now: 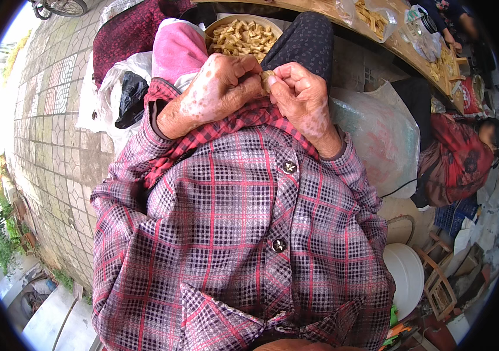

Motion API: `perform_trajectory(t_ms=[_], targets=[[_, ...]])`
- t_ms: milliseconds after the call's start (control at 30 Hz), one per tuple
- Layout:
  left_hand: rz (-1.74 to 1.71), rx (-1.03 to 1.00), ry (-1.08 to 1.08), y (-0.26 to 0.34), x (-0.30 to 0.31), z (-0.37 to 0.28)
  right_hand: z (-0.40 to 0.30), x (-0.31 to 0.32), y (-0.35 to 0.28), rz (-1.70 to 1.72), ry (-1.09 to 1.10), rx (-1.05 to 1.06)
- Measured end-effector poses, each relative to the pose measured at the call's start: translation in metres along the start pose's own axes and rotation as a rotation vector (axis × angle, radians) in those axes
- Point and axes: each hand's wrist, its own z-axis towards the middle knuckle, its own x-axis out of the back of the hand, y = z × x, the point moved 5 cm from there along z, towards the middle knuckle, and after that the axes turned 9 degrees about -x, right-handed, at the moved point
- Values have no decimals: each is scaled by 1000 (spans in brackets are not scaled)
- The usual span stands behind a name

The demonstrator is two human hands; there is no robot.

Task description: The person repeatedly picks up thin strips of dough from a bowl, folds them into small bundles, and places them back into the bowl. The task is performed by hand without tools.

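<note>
My right hand [302,98] pinches a small tan knotted piece [267,81], likely of tofu skin, between thumb and forefinger. My left hand [221,90] meets it from the other side with bent fingers, which partly hide the piece. Just beyond both hands, between my knees, a round basin [275,25] holds many short tan pieces [240,37] of similar look. A pink cloth [178,50] covers my left knee, and dark patterned trousers [304,44] cover the right one.
A wooden table [319,9] runs along the far right, bearing tan strips [370,19] and plastic bags [422,37]. A person in a red top [460,158] sits at right; another person's hands [453,41] are beyond. White bags [96,105] lie left, a translucent sheet [374,136] right.
</note>
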Motion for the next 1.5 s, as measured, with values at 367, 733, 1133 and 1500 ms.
perform_trajectory(t_ms=[367,733,1133,1500], targets=[[188,-132,111,8,-4,4,2,3,-5,-264,164,314],[-448,307,134,-8,-2,-1,7,7,6,124,-48,-75],[-547,362,203,-15,5,-2,3,0,-5,-223,-115,124],[-615,43,204,4,11,4,-3,8,-20,137,-241,-89]])
